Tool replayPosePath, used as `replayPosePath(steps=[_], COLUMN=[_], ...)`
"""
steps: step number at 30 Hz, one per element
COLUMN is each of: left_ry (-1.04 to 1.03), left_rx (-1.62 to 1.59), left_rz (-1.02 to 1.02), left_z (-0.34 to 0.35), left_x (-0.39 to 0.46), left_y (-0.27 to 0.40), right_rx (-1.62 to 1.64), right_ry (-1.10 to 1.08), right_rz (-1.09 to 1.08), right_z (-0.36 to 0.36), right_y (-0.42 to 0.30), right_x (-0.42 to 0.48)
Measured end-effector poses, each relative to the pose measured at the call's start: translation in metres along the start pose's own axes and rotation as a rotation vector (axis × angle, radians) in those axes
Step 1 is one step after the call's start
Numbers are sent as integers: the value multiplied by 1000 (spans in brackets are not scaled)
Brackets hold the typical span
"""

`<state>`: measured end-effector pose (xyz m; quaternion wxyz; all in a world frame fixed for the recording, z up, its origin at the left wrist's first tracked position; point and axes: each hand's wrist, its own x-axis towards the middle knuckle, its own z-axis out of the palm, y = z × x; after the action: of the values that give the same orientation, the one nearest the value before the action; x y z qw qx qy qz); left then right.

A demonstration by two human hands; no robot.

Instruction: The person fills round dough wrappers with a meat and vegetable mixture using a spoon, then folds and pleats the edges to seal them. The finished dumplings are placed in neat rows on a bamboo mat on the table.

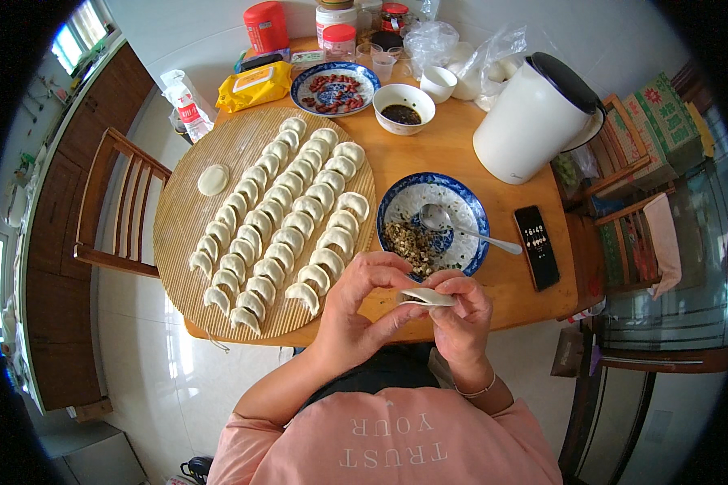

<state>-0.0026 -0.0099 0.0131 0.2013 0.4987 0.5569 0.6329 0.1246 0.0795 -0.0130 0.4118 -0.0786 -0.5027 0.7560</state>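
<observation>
Both hands hold one folded dumpling wrapper [428, 296] just above the table's front edge. My left hand [364, 303] grips its left end, where a slit still gapes and dark filling shows. At the right end, the fingers and thumb of my right hand [461, 309] pinch the dough edges together. Beyond the hands, a blue-and-white bowl [480, 200] holds chopped filling [409, 245] and a metal spoon [461, 227]. To the left, a round slatted mat [179, 242] carries rows of shaped dumplings [291, 236]. One flat dough round [213, 180] lies at the mat's left side.
A white kettle [528, 121] and a phone [537, 248] stand and lie on the right. Toward the back are a bowl of dark sauce [403, 109], a plate of red dried fruit [335, 88], a yellow wipes pack [255, 86] and jars. A wooden chair [121, 206] is at left.
</observation>
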Motion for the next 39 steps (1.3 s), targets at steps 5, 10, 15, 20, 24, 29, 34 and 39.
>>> replayPosePath(steps=[5, 10, 15, 20, 24, 29, 34, 39], left_ry=[-50, -26, -43, 0, -9, -91, -141, -54], left_rx=[-57, 48, 142, 247, 371, 278, 319, 503], left_rz=[-66, 51, 134, 248, 267, 174, 205, 293], left_z=[-4, -5, -10, -10, -11, -12, -14, -9], left_x=[3, 4, 7, 6, 5, 8, 8, 2], left_y=[3, 1, 3, 1, 4, 6, 6, 5], right_rx=[42, 22, -15, -68, -148, -281, -372, -349], right_ry=[-28, -28, -45, -87, -106, -103, -87, -92], right_rz=[41, 57, 83, 83, 47, 25, 39, 54], right_z=[-1, 0, 0, 0, 1, -1, 2, 2], right_y=[0, 1, -1, -2, -5, -6, -8, -6], right_x=[1, 0, -2, -2, -3, -5, -9, -10])
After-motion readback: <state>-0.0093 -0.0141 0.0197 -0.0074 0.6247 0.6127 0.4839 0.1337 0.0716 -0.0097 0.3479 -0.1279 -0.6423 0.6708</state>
